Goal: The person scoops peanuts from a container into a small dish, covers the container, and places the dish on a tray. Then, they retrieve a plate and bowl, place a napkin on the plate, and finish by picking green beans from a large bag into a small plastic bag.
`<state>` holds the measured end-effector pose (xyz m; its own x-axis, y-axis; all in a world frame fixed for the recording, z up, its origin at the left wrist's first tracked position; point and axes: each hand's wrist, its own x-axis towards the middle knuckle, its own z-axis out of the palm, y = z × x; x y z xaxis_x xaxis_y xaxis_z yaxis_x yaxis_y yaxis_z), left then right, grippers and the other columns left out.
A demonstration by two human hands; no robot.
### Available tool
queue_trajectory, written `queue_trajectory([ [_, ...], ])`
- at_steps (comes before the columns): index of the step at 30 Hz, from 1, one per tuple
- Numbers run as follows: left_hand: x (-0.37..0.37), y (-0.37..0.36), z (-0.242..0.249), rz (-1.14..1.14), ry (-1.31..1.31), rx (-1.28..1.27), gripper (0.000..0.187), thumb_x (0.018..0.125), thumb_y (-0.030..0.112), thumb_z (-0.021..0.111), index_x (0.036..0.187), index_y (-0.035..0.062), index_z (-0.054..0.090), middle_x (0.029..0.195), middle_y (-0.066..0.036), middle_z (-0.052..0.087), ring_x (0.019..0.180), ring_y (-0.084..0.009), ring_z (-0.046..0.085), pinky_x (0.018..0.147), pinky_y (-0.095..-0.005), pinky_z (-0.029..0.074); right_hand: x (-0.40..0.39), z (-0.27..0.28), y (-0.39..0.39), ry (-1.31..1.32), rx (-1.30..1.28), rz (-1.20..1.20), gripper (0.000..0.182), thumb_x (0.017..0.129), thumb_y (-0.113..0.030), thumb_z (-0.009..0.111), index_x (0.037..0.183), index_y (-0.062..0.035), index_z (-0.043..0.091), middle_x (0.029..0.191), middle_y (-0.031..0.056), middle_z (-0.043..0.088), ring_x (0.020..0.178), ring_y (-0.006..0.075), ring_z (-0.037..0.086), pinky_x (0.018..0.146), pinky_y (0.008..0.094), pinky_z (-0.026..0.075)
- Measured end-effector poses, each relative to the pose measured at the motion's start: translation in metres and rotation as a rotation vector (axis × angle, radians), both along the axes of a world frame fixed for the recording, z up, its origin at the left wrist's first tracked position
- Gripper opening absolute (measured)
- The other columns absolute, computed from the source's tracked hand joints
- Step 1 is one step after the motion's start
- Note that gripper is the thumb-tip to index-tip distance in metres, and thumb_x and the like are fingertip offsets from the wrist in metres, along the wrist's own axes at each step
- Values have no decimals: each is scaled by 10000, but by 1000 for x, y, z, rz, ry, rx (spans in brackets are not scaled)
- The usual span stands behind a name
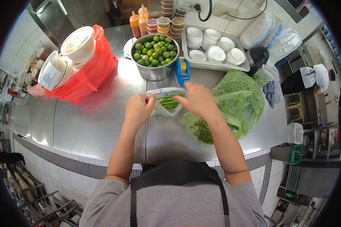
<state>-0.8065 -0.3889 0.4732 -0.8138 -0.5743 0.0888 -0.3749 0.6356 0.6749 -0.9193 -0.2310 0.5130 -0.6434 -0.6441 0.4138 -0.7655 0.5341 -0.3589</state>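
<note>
My left hand (138, 109) and my right hand (198, 99) both pinch the rim of a small clear plastic bag (163, 99) and hold its mouth apart above the steel counter (98, 125). Inside the small bag lie thin green stalks (170, 101). To the right of my right forearm a big clear bag of the same green stalks (240, 100) lies open on the counter, with loose stalks (203, 131) spilling from its mouth near the front edge.
A steel pot of limes (155, 51) and a blue tape dispenser (182, 70) stand just behind the bag. Left is a red bag (89, 73) with white tubs. A tray of white dishes (216, 49) and sauce bottles (139, 22) stand at the back. A person (310, 77) works far right.
</note>
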Motion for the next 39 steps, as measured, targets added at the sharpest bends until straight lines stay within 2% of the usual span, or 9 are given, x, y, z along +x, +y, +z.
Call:
queue_trajectory([
  [3, -4, 0, 29, -49, 90, 96, 336, 779, 223, 551, 578, -46, 543, 480, -192, 469, 404, -285, 475, 449, -364, 377, -22, -11, 7, -305, 121, 120, 180, 759, -164, 601, 858, -16, 626, 714, 123, 631, 587, 276, 584, 595, 353, 467],
  [5, 5, 1, 64, -48, 138, 11, 329, 768, 208, 551, 563, -47, 518, 475, -195, 454, 407, -299, 472, 446, -374, 368, -9, 35, 15, -457, -218, 117, 159, 747, -136, 616, 839, -7, 627, 694, 129, 625, 548, 221, 572, 557, 317, 453],
  [11, -11, -9, 52, -202, 79, -213, 297, 738, 145, 561, 549, -58, 453, 484, -212, 432, 417, -322, 459, 430, -386, 336, -8, 31, 32, -274, -118, 218, 107, 733, -51, 617, 834, -17, 628, 685, 71, 623, 577, 117, 562, 547, 253, 443],
  [15, -5, -13, 21, -144, 31, -106, 295, 737, 136, 582, 569, -67, 450, 452, -176, 408, 375, -227, 360, 417, -352, 304, -27, 38, 109, -387, -580, -93, 111, 762, -100, 619, 855, -41, 632, 630, 70, 591, 554, 123, 541, 540, 271, 445],
  [17, -2, -6, 33, -152, 19, -105, 274, 730, 134, 605, 598, -54, 456, 463, -150, 403, 401, -197, 353, 423, -335, 300, -64, 43, 161, -552, -858, -404, 154, 852, -75, 493, 952, -61, 609, 693, 5, 589, 547, 58, 515, 497, 194, 421],
  [19, 1, 1, 40, -132, 97, -121, 229, 717, 118, 643, 664, -22, 470, 513, -100, 403, 446, -156, 349, 436, -309, 294, -119, 27, 229, -262, -938, -428, 163, 848, -95, 521, 965, -15, 601, 711, 28, 589, 587, 66, 521, 542, 205, 435],
  [25, 7, 35, 54, -43, 411, -58, 165, 716, 61, 644, 737, 20, 486, 627, -33, 385, 499, -122, 331, 451, -272, 273, -215, -30, 348, 51, -457, -838, 163, 767, -125, 574, 880, -27, 640, 866, 170, 618, 788, 276, 615, 698, 338, 485],
  [36, -43, 112, 70, -319, 450, -286, 115, 754, 47, 590, 727, 18, 483, 670, -24, 395, 479, -92, 348, 419, -223, 253, -317, -132, 348, -15, 122, -1106, 323, 799, -261, 522, 1088, -126, 578, 1186, 152, 500, 1069, 338, 486, 879, 402, 428],
  [39, -56, 120, 71, -336, 393, -288, 117, 756, 54, 593, 715, 20, 488, 647, -16, 401, 480, -84, 354, 417, -215, 252, -290, -126, 356, -238, 186, -866, 300, 797, -218, 512, 1072, -128, 590, 1158, 105, 525, 1025, 314, 501, 866, 379, 434],
])
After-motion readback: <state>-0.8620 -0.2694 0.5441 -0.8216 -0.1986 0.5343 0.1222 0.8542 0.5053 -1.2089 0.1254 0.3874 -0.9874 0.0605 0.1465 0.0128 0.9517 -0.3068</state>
